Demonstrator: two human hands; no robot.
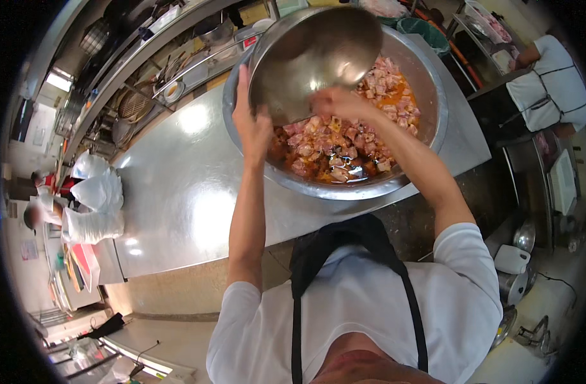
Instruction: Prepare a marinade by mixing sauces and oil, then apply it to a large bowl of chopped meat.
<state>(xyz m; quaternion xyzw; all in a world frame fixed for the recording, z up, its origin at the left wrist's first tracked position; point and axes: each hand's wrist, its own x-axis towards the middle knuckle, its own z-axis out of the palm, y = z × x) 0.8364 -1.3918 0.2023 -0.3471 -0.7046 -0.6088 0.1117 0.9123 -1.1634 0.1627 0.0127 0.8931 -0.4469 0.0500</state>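
Note:
A large metal basin (pixel 439 120) stands on the steel table before me. Cubed raw meat (pixel 317 144) lies in it with orange and dark brown liquid. Over the basin, a smaller metal bowl (pixel 293 72) is tipped on its side, its hollow facing me. My left hand (pixel 252 125) grips this bowl by its left rim, thumb towards the inside. My right hand (pixel 334 103), blurred, is at the bowl's lower edge, just above the meat; whether its fingers hold anything cannot be made out.
The steel table (pixel 173 192) stretches to the left, with stacked white plastic bags (pixel 94 206) at its far end. Shelves with cookware (pixel 139 105) run along the back left. A person in white (pixel 557 81) works at the right; other people are at the far left.

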